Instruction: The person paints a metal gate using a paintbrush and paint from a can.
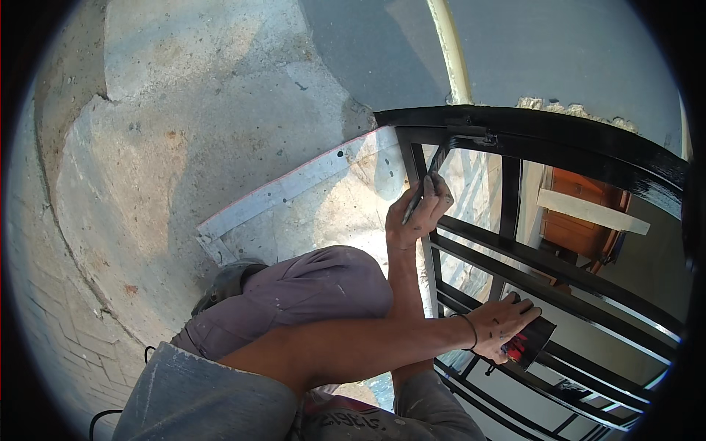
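Note:
My right hand (420, 212) holds a slim paintbrush (438, 160), darkened with paint. Its bristle end points up at a hinge-like metal fitting (475, 136) on a black metal frame with bars (510, 193); whether it touches cannot be told. My left arm crosses in front of my right arm. Farther down, my left hand (499, 329) grips a dark object with red markings (529, 344) beside the bars; my fingers cover part of it, and its kind is unclear. Dark paint spots mark both hands. Fresh-looking gloss shows on the frame's upper right.
A white strip with a red edge (287, 190) lies on the paint-spotted concrete floor (220, 127). My bent knee (342, 281) is close to the frame. A pale pipe (453, 55) runs along the grey wall (380, 49). Through the bars, brown wooden furniture (579, 209) shows behind a pale board (595, 212).

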Demonstrator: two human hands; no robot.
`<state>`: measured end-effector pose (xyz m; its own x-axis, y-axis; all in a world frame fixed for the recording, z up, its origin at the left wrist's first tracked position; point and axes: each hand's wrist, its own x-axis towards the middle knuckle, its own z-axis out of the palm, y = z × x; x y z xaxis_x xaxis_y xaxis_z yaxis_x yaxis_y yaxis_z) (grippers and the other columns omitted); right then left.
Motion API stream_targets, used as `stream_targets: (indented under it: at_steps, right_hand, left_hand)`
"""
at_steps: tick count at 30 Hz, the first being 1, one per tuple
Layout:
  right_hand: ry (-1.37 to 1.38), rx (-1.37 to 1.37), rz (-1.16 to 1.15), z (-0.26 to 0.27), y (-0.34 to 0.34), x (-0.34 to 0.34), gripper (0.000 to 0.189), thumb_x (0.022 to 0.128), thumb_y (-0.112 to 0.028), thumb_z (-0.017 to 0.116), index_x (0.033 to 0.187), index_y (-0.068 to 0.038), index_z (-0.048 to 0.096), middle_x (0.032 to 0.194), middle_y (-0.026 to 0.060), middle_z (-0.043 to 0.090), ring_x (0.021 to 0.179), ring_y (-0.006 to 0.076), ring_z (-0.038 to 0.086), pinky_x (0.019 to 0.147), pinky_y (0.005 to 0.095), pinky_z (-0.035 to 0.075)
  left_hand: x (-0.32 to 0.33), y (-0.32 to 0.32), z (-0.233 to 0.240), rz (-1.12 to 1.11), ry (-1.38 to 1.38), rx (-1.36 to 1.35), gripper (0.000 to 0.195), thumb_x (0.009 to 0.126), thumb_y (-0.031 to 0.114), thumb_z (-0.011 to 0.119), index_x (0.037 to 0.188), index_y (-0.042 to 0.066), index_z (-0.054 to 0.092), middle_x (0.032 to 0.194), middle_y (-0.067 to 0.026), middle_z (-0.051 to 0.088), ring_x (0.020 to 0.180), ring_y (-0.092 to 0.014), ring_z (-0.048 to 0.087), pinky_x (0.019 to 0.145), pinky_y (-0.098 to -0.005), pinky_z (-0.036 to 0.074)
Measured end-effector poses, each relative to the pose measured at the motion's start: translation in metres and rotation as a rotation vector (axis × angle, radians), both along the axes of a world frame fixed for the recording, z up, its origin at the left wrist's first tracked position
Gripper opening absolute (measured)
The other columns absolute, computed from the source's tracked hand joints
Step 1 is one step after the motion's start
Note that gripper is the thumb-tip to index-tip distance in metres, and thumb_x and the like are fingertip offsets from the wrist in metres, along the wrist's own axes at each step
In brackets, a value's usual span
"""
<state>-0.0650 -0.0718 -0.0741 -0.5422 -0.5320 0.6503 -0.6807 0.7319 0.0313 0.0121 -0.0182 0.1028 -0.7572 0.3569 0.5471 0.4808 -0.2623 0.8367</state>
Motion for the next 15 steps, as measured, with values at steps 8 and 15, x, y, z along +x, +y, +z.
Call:
stream_targets:
  at_steps: [8, 15]
  right_hand:
    - [-0.327, 0.052, -0.069, 0.001, -0.005, -0.004, 0.019, 0.094, 0.007, 0.065, 0.112, 0.003, 0.065, 0.119, 0.0221, 0.064, 0.109, 0.0388, 0.063, 0.089, 0.0451, 0.055]
    - [0.147, -0.168, -0.102, 0.05, 0.014, -0.003, 0.022, 0.093, 0.013, 0.066, 0.114, 0.005, 0.065, 0.122, 0.0249, 0.064, 0.11, 0.0371, 0.064, 0.085, 0.0442, 0.058]
  left_hand:
    - [0.005, 0.006, -0.004, 0.01, 0.028, -0.022, 0.117, 0.065, 0.047, 0.094, 0.151, -0.006, 0.034, 0.131, -0.0192, 0.054, 0.115, -0.037, 0.056, 0.099, -0.0429, 0.053]
    - [0.002, -0.003, -0.001, -0.036, 0.031, -0.046, 0.117, 0.064, 0.043, 0.097, 0.151, -0.005, 0.034, 0.132, -0.0199, 0.053, 0.117, -0.038, 0.056, 0.099, -0.0427, 0.054]
